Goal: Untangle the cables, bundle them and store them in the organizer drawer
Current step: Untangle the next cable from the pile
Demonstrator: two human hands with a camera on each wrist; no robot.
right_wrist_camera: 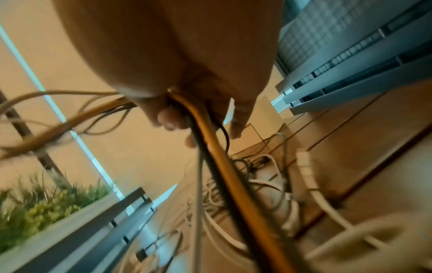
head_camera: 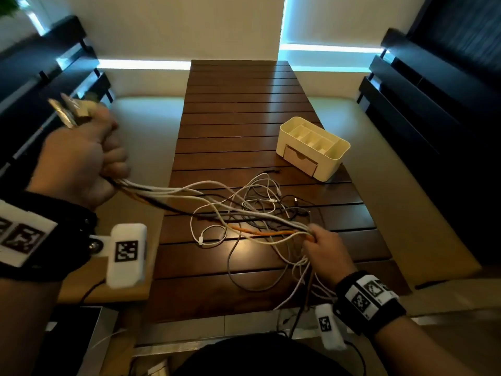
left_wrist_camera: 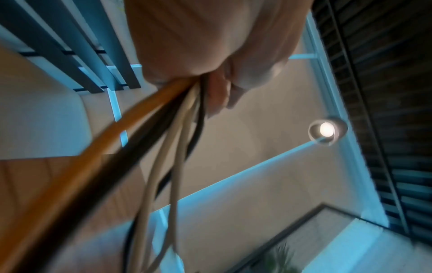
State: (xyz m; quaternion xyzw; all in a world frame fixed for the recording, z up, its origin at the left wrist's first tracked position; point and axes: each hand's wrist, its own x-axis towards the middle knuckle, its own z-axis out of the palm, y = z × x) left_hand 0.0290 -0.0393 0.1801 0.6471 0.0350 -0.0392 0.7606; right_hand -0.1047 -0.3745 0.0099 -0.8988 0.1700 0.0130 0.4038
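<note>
A tangle of white, black, grey and orange cables (head_camera: 252,213) lies on the slatted wooden table (head_camera: 238,109). My left hand (head_camera: 89,158), raised at the left, grips one end of the bundle in a fist, and plug ends stick out above it. The left wrist view shows the orange, black and white cables (left_wrist_camera: 163,129) leaving that fist. My right hand (head_camera: 322,245), low at the table's near right, grips the same bundle. Orange and black cables (right_wrist_camera: 210,147) run through its fingers. The cream organizer (head_camera: 311,147), drawer shut, stands at the right.
Cushioned benches flank the table on both sides, with dark slatted backrests (head_camera: 433,99) behind them. Loose cable ends hang over the table's near edge (head_camera: 298,302). A potted green plant (right_wrist_camera: 42,208) shows in the right wrist view.
</note>
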